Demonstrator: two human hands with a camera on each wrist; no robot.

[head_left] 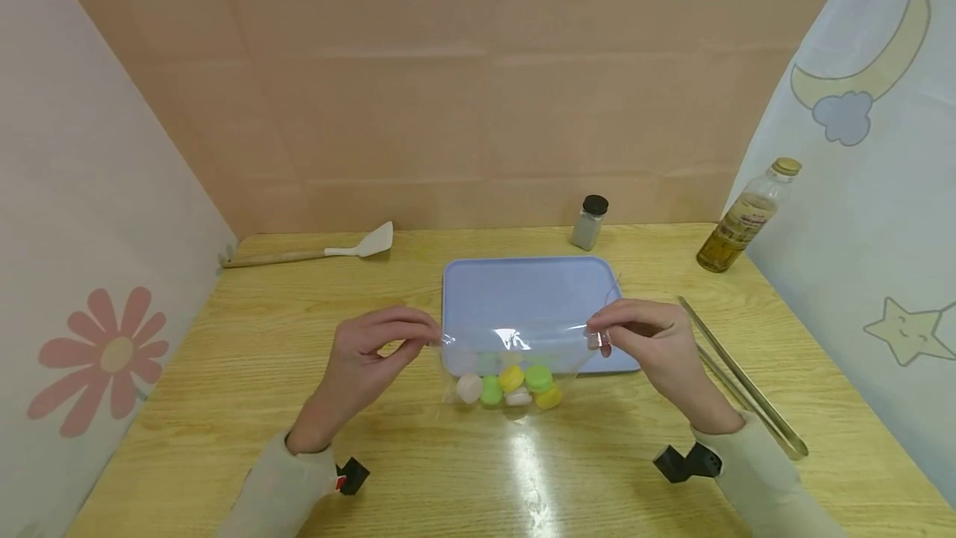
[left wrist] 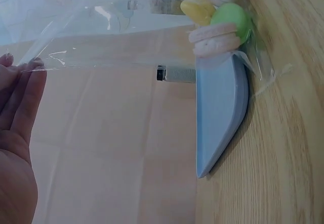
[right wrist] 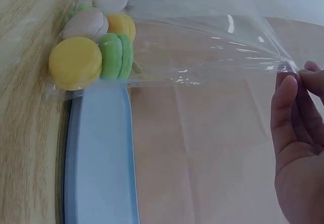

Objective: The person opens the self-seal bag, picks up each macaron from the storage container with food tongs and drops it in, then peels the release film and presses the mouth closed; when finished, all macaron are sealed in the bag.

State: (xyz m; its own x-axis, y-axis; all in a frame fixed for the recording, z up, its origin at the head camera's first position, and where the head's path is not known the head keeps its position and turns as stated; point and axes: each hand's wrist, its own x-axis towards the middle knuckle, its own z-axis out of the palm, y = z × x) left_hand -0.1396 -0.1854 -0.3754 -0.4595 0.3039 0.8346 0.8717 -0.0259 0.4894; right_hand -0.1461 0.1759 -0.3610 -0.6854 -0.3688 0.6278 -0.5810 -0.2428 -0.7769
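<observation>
A clear plastic bag is stretched between both hands, with several green, yellow and pale pink macarons gathered at its bottom. My left hand pinches the bag's upper left corner between thumb and fingers. At the opposite upper corner my right hand pinches the film in the same way. In the right wrist view a yellow macaron and a green macaron lie against the bag's bottom edge. Behind the bag is a blue tray, partly covered by it.
A spatula lies at the back left. A small black-capped jar stands behind the tray, and a bottle of amber liquid stands at the back right. Metal tongs lie beside the right forearm.
</observation>
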